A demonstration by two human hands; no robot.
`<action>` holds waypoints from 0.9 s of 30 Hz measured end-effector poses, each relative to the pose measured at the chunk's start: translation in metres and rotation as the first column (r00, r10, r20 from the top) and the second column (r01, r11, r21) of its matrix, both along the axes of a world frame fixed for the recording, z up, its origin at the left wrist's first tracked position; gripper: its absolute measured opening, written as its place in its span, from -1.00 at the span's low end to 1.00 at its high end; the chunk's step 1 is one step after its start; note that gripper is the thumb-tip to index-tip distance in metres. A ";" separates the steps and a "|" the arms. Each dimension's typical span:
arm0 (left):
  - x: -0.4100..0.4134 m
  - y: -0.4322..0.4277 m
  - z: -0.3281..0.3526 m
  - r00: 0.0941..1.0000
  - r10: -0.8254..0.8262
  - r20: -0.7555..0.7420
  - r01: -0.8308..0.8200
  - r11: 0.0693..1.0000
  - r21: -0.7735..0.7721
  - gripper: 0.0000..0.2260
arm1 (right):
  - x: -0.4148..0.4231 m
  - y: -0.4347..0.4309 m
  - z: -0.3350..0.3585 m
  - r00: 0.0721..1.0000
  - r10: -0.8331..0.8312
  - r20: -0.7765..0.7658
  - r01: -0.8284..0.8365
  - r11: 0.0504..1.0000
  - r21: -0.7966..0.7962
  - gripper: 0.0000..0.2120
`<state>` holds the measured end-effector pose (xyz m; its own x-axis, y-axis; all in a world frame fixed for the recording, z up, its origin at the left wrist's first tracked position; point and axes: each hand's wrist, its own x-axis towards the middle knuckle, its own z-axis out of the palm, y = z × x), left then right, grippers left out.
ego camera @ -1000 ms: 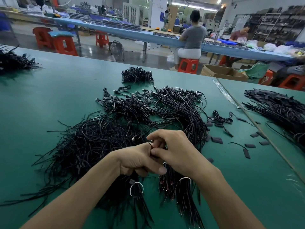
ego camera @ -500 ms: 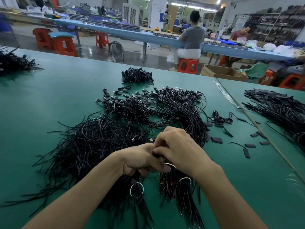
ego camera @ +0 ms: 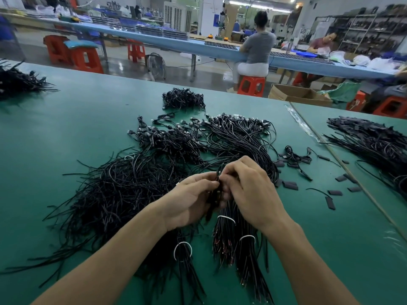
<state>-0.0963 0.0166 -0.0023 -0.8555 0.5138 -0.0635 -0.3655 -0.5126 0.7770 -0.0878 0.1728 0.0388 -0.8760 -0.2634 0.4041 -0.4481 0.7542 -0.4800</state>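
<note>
Green surface (ego camera: pixel 66 133): wide, and it carries everything.

Largest mass is the loose heap (ego camera: pixel 119 194) of black cables on the left, its ends splayed toward the near edge. Behind the hands lies a second heap (ego camera: pixel 240 139) with plug ends pointing away (tidier, roughly combed one way). Under the wrists are the tied bundles (ego camera: pixel 248 260), each cinched by a white band (ego camera: pixel 226 219).

The left hand (ego camera: pixel 189 203) and right hand (ego camera: pixel 253 190) meet just above the tied bundles, fingertips touching. Both are closed in a pinch on one thin black cable (ego camera: pixel 218 179). It rises between the fingertips and runs down toward the left palm, where curled fingers hide its lower run. What is being done at the tip is too small to tell. My guess is that a single lead is being dressed before it joins a bundle.

Small black sleeve pieces (ego camera: pixel 290 185) lie scattered to the right, apart from the hands.

To do this step well, as I judge it:
- Pinch close to the cable's end so it cannot flick.
- Lift the one lead clear of the heaps before working it. Neighbouring strands look ready to snag and come along.
- Let the left hand anchor while the right does the fine work.
- Finish by laying the cable parallel to the tied bundles, ends level.
</note>
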 end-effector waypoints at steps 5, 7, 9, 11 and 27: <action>-0.004 -0.004 -0.002 0.971 0.179 -0.161 -0.218 0.937 -0.272 -0.74 | -0.001 -0.002 -0.002 0.999 -0.002 -0.049 -0.006 0.989 -0.149 -0.95; -0.004 -0.002 -0.002 0.929 0.245 -0.278 -0.344 0.849 -0.401 -0.68 | 0.000 -0.005 -0.004 0.998 -0.010 -0.055 -0.003 0.974 -0.226 -0.91; -0.001 0.000 0.000 0.920 0.241 -0.308 -0.359 0.832 -0.424 -0.68 | 0.000 -0.009 -0.006 0.999 -0.015 -0.032 0.003 0.944 -0.331 -0.87; 0.001 0.002 0.000 0.934 0.211 -0.288 -0.318 0.860 -0.400 -0.68 | 0.001 -0.012 -0.007 1.000 -0.009 0.016 0.015 0.910 -0.415 -0.85; -0.005 0.000 0.021 0.954 0.296 0.052 -0.299 0.952 0.066 -0.64 | 0.006 -0.020 -0.021 0.971 -0.154 -0.183 0.138 0.986 -0.095 -0.91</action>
